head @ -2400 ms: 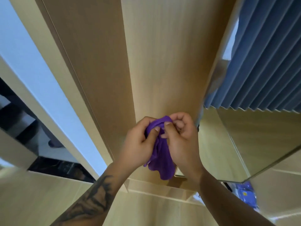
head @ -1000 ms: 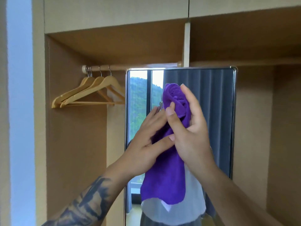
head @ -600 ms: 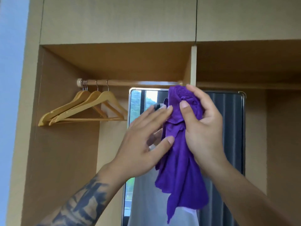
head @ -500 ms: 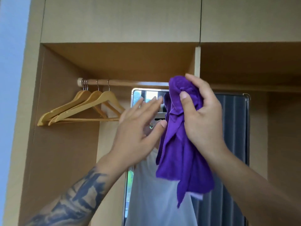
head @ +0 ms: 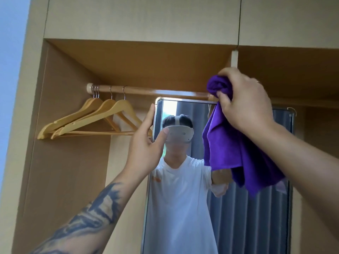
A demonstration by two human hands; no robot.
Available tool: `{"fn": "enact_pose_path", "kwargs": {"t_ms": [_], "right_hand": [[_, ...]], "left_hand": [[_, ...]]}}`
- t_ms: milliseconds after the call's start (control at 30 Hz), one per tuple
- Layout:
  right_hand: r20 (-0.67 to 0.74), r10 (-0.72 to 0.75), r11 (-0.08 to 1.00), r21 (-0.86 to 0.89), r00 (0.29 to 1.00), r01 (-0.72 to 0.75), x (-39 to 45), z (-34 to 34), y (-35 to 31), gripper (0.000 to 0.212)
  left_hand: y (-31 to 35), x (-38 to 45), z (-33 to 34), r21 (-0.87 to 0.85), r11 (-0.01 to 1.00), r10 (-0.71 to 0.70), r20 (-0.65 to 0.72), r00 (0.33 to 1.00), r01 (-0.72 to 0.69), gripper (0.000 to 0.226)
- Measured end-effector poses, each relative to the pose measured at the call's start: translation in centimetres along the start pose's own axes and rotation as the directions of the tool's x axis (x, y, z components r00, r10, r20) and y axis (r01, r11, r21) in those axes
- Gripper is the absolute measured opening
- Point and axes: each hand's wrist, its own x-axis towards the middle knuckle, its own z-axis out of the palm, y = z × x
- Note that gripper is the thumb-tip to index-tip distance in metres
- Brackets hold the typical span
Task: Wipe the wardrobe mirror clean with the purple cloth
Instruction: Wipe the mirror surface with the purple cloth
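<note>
The tall wardrobe mirror (head: 247, 217) stands in the open wardrobe, its metal frame rounded at the top corners. My right hand (head: 244, 101) grips the bunched top of the purple cloth (head: 236, 149) near the mirror's upper edge, and the rest of the cloth hangs down in front of the glass. My left hand (head: 145, 142) holds the mirror's left edge just below its top left corner, fingers behind the frame and thumb on the front. The glass reflects a person in a white shirt and grey curtains.
A wooden rail (head: 146, 91) runs just above the mirror's top, with several wooden hangers (head: 91, 120) bunched at its left end. The wardrobe's left side panel (head: 60, 171) and top shelf (head: 139, 57) enclose the space. A vertical divider (head: 234, 57) stands behind my right hand.
My hands have separated: the left let go of the cloth and took the mirror's left edge. The right carried the cloth up and to the right, toward the mirror's top.
</note>
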Motion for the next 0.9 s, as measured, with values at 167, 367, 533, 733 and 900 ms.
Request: {"fn": "enact_pose_path", "kwargs": {"t_ms": [167, 367, 533, 733, 900], "right_hand": [[0.232, 0.035, 0.999, -0.046, 0.972, -0.025, 0.7, 1.3, -1.1, 0.057], [0.278, -0.153, 0.981, -0.073, 0.948, 0.180, 0.9, 3.1, -7.6, 0.057], [0.239, -0.263, 0.964, 0.027, 0.935, 0.264, 1.6, 4.6, -9.4, 0.050], [0.260, -0.206, 0.975, -0.028, 0.943, 0.221, 1.2, 2.5, -6.8, 0.047], [0.256, -0.124, 0.978, -0.133, 0.959, 0.162, 0.6, 0.8, -3.0, 0.044]], "left_hand": [[-0.6, -0.7, 0.2, -0.095, 0.995, -0.036, -0.023, 0.999, 0.033, 0.066], [-1.0, -2.2, -0.2, -0.318, 0.941, -0.111, 0.028, 0.993, 0.114, 0.059], [-0.7, -2.9, -0.2, -0.377, 0.917, -0.126, 0.028, 0.992, 0.127, 0.056], [-0.2, -3.2, -0.1, -0.365, 0.919, -0.153, 0.015, 0.988, 0.148, 0.054], [0.2, -3.5, 0.0, -0.380, 0.910, -0.172, 0.024, 0.985, 0.168, 0.053]]}}
